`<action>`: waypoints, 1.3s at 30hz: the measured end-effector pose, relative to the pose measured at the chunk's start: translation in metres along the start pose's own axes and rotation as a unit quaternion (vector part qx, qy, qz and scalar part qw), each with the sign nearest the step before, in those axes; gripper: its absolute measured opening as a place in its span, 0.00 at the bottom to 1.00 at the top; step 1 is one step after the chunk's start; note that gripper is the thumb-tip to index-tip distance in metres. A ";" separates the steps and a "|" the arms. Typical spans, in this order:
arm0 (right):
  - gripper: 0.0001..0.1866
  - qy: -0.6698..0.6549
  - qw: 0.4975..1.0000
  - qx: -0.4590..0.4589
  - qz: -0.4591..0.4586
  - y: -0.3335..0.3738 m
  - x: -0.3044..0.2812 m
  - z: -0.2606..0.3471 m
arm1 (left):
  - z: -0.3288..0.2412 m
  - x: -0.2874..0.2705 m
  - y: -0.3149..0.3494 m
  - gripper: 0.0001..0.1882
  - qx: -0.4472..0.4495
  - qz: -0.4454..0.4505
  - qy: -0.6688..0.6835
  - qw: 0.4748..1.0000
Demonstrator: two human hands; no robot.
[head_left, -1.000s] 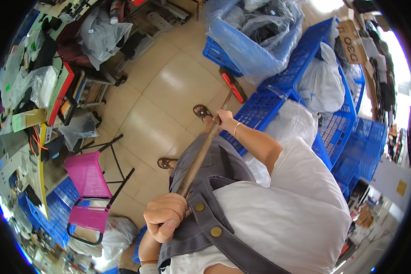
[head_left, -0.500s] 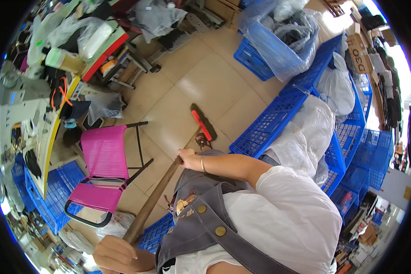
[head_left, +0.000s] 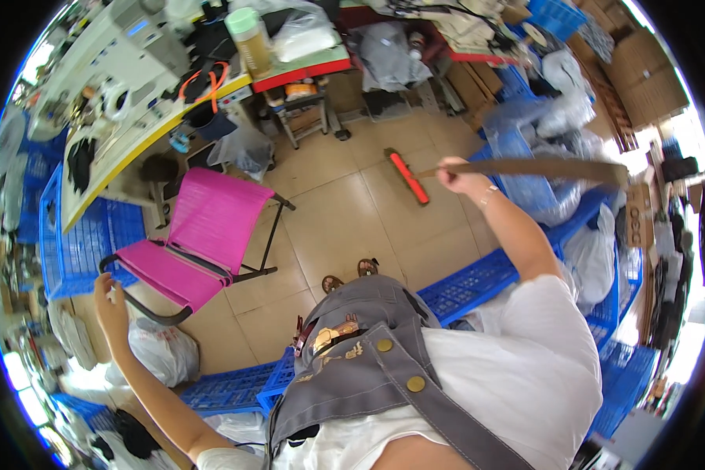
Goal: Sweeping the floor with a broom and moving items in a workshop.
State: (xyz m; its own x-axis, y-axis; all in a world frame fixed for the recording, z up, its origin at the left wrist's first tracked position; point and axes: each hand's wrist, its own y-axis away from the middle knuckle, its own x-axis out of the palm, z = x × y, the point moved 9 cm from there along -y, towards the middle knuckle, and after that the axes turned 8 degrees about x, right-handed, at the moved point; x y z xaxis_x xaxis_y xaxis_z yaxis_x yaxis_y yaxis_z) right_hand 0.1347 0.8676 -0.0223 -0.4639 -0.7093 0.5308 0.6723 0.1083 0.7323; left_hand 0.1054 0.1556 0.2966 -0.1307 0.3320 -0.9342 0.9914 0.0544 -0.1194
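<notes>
My right hand (head_left: 460, 178) is closed around the wooden handle of a broom (head_left: 540, 168), stretched out at the right. The handle's thick end points right, while its red head (head_left: 407, 177) with dark bristles lies at floor level left of the hand. On the left, my left hand (head_left: 111, 304) reaches down beside the front corner of a pink chair (head_left: 221, 211) with a black frame. Its fingers look apart, holding nothing; whether they touch the frame I cannot tell.
A yellow-edged table (head_left: 153, 125) with a sewing machine (head_left: 133, 43) stands beyond the chair. Blue crates (head_left: 474, 286) line the right and run behind me. A white plastic bag (head_left: 163, 351) sits below the chair. Tiled floor (head_left: 329, 215) lies between.
My left hand has let go of the broom handle and moved out to the chair. My right hand has swung the broom right and outward, its handle now nearly level across the view. The view has turned.
</notes>
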 end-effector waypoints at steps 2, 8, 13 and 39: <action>0.13 -0.046 0.994 0.071 -0.064 0.029 0.000 -0.004 | 0.041 0.010 0.015 0.28 0.145 -0.008 -0.122 0.982; 0.15 0.352 0.912 0.072 -0.197 0.059 -0.038 -0.093 | 0.084 0.084 0.009 0.48 0.129 0.137 -0.261 0.947; 0.09 0.277 0.872 0.139 -0.380 0.067 -0.050 -0.230 | 0.175 0.167 -0.001 0.24 0.200 0.383 -0.185 0.883; 0.24 0.688 0.654 0.022 -0.314 0.106 0.153 -0.310 | 0.237 0.124 0.084 0.25 0.160 0.318 -0.186 0.916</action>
State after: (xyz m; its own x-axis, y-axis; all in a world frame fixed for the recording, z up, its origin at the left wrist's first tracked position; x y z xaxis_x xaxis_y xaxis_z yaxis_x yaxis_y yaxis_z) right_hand 0.3139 0.5551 0.0043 0.3376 -0.5761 -0.7444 0.5661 -0.5075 0.6496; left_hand 0.1755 -0.0219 0.0912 0.4287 -0.1465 -0.8915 0.8256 -0.3371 0.4524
